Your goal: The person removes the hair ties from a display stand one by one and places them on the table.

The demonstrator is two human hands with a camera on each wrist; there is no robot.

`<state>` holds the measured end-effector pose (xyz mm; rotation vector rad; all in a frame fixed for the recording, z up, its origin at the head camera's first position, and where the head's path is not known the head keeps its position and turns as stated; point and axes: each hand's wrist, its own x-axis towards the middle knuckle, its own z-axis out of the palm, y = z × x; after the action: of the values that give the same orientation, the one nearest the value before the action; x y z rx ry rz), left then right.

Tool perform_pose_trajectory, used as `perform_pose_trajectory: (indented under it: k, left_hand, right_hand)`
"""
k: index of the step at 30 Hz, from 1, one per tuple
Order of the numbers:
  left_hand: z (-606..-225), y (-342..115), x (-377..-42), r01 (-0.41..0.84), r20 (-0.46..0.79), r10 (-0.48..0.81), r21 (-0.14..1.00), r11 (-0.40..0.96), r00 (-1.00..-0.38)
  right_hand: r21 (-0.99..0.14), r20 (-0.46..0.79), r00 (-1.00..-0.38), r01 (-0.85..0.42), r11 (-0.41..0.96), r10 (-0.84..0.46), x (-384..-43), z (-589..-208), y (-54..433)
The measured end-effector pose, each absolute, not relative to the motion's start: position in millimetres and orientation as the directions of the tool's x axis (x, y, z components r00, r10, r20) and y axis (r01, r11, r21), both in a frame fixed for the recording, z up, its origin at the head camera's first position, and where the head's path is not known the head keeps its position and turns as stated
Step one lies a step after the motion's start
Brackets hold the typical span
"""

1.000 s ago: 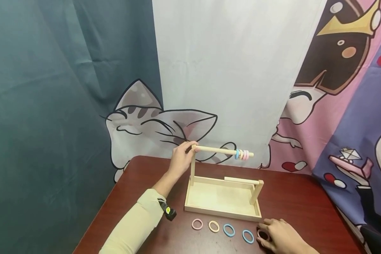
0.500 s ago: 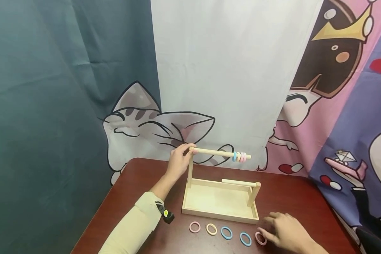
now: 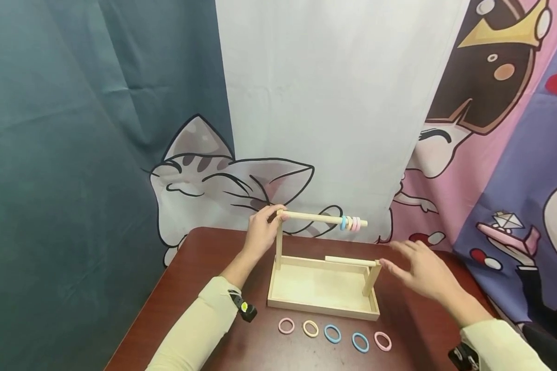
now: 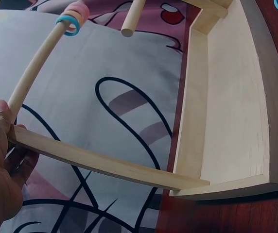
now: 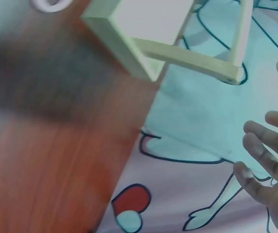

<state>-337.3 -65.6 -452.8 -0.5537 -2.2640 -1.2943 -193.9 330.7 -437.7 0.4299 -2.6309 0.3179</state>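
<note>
My left hand [image 3: 261, 229] grips the top of the tall post of a wooden stand, thumb and fingers round the corner where the upper rod [image 3: 313, 217] meets it. Several rings [image 3: 350, 223], blue, cream and pink, hang near that rod's free right end. A shorter rod [image 3: 350, 261] reaches left from the low post [image 3: 372, 278]. Both posts rise from a shallow wooden tray [image 3: 322, 310]. My right hand [image 3: 424, 270] is in the air just right of the low post, fingers spread and holding nothing; in the right wrist view its fingers [image 5: 263, 150] are apart.
In a row before the tray lie a pink ring [image 3: 286, 325], a cream ring [image 3: 310, 329], two blue rings, one of them a blue ring [image 3: 360, 342], and another pink ring [image 3: 382, 341]. The dark red table [image 3: 204, 263] meets a cartoon-printed curtain [image 3: 343, 103] behind.
My right hand has left the rightmost pink ring on the table and risen up and away to beside the low post. The left hand keeps its hold on the tall post.
</note>
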Motion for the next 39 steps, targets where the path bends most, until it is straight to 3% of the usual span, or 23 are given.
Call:
perform_pose_trajectory:
  k: [16,39]
  left_hand:
    - [-452,-65,-338,0.557,0.576,0.124,0.679,0.479,-0.808]
    - [-451,-65,-338,0.562,0.585,0.119,0.673,0.482,-0.802]
  right_hand:
    - [-0.303,0.556,-0.795,-0.467,0.831,-0.243,-249,-432,301]
    - [-0.274,0.611,-0.727,-0.564,0.779,-0.311,-271,-433,282]
